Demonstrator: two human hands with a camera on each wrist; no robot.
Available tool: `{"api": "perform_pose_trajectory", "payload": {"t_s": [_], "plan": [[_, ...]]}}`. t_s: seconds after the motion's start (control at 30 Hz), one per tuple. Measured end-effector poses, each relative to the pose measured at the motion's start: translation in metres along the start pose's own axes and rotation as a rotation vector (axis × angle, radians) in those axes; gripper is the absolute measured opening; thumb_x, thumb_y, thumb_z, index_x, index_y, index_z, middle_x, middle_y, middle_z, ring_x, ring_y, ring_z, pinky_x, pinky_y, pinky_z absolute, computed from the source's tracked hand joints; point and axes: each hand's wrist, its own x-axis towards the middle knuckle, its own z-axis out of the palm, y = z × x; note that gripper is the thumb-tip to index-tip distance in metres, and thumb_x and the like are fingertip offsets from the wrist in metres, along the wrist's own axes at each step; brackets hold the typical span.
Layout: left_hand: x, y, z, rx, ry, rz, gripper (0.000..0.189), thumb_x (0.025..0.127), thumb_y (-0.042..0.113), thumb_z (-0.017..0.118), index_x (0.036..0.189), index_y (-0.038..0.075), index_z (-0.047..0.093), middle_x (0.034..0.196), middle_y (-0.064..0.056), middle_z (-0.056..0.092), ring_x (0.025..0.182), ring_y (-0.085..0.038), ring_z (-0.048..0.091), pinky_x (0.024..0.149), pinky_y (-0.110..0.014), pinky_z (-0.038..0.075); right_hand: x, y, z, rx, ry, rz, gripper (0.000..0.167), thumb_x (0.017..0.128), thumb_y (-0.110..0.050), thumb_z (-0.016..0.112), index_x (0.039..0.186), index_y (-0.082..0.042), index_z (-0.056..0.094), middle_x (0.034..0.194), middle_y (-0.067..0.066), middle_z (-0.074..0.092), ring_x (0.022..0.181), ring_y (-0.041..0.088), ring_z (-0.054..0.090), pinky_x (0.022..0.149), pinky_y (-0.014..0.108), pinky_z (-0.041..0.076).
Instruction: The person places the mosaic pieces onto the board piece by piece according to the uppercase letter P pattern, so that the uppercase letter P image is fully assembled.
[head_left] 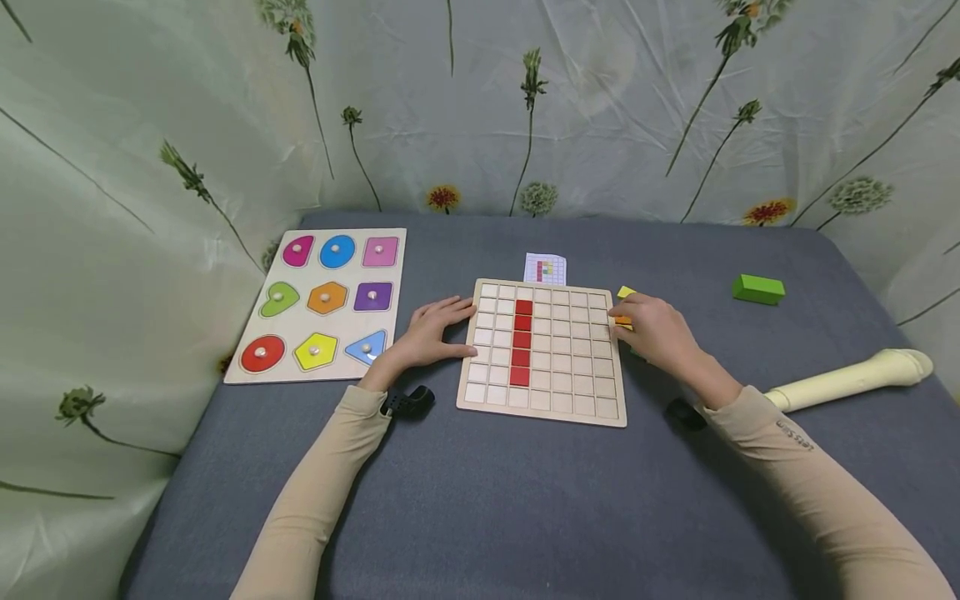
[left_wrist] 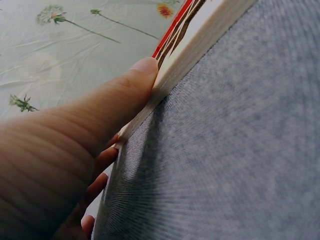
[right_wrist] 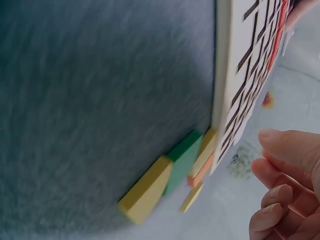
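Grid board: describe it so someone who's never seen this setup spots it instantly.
On the grey-blue table, look between the left hand and the right hand. There lies the grid board, a pale wooden panel of square cells. Unlike the knobbed shape puzzle to its left, it shows one column of five red squares.

The grid (head_left: pixel 540 401) is pale, matt wood; its red tiles (head_left: pixel 522 340) are smooth. Blocks (right_wrist: pixel 145 189) beside its right edge are smooth and matt. The left board (head_left: pixel 300 323) has a wood look, with smooth pieces (head_left: pixel 337 252). The far card (head_left: pixel 545 268) is paper. The table cover (head_left: pixel 525 508) is matt, rough-woven cloth; the curtain (head_left: pixel 450 108) is smooth and glossy. The sleeves (head_left: pixel 307 500) are matt cloth.
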Motion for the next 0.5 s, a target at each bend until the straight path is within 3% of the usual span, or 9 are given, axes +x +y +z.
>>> {"api": "perform_pose_trajectory", "payload": {"t_s": [0.5], "plan": [[0.001,-0.001,0.0,0.005,0.001,0.003,0.077,0.08,0.037,0.072,0.144,0.011,0.038,0.152,-0.009,0.035,0.145,-0.029,0.023,0.111,-0.057,0.013,0.008,0.025,0.007,-0.02,-0.068,0.068,0.018,0.083,-0.003,0.065,0.099,0.0,0.072,0.093,0.018,0.067,0.069,0.025,0.06,0.056,0.036,0.046]]}}
